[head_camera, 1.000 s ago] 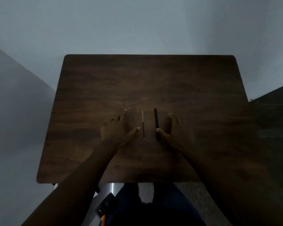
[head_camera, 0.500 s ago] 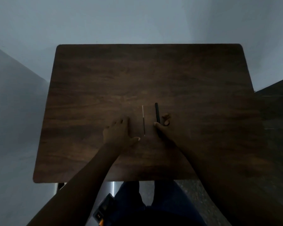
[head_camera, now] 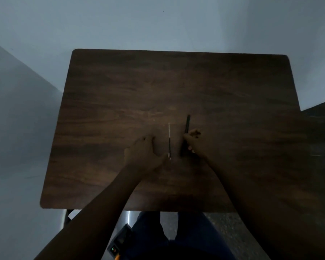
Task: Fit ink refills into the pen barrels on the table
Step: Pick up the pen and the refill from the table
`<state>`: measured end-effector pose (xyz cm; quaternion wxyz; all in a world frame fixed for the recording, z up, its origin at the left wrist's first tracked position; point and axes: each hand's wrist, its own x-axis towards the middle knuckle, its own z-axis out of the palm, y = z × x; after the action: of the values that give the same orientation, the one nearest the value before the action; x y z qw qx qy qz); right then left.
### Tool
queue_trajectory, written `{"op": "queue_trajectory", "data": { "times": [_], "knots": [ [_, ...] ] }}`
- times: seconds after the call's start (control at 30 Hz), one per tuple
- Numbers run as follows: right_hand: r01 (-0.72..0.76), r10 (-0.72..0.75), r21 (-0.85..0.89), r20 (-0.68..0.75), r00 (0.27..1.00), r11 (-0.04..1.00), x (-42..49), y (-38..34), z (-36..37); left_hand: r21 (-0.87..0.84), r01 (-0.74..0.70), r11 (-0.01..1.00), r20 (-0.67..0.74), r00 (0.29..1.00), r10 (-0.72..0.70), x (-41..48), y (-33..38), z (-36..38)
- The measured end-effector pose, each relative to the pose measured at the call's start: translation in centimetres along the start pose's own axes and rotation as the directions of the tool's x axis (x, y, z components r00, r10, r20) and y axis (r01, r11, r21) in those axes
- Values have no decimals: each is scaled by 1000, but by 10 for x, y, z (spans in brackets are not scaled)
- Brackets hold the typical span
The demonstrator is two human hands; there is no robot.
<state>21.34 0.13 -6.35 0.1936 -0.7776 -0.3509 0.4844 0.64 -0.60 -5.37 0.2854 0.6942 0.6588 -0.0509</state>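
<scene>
A thin ink refill (head_camera: 169, 136), white at its far end and dark nearer me, lies on the dark wooden table (head_camera: 120, 94). Just right of it is a black pen barrel (head_camera: 187, 123), with my right hand (head_camera: 194, 142) closed around its near half, thumb and fingers pinching it. My left hand (head_camera: 143, 154) rests flat on the table to the left of the refill, its thumb tip touching the refill's near end. The barrel's near end is hidden under my right hand.
The table's near edge (head_camera: 101, 208) runs just in front of my lap. A small device with an orange cable (head_camera: 118, 246) sits by my left leg below the table. A dark surface (head_camera: 323, 128) adjoins the table's right side.
My right hand has curled from flat beside the barrel to a pinch on it. My left hand drew back slightly, its thumb now at the refill's near end. The camera view shifted.
</scene>
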Motion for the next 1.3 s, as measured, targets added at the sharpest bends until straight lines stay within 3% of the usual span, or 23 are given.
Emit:
{"op": "queue_trajectory", "data": {
  "times": [0.17,0.33,0.47,0.7,1.3],
  "knots": [
    [-64,38,424,70,997,903,-9,-23,-12,-481,-25,877,-45,999,4,11,17,1],
    [-83,-23,599,167,986,797,-19,-31,-20,-757,-111,644,-33,991,131,20,28,-6],
    [-71,-70,618,201,977,783,-19,-21,-23,-681,-259,684,-99,959,264,22,33,-9],
    [-39,-121,668,191,974,743,-16,-12,-22,-623,-311,718,-40,929,367,26,34,0],
    [23,-172,686,149,974,727,-17,-9,-14,-702,-262,663,-6,932,362,28,32,1]
  ]
}}
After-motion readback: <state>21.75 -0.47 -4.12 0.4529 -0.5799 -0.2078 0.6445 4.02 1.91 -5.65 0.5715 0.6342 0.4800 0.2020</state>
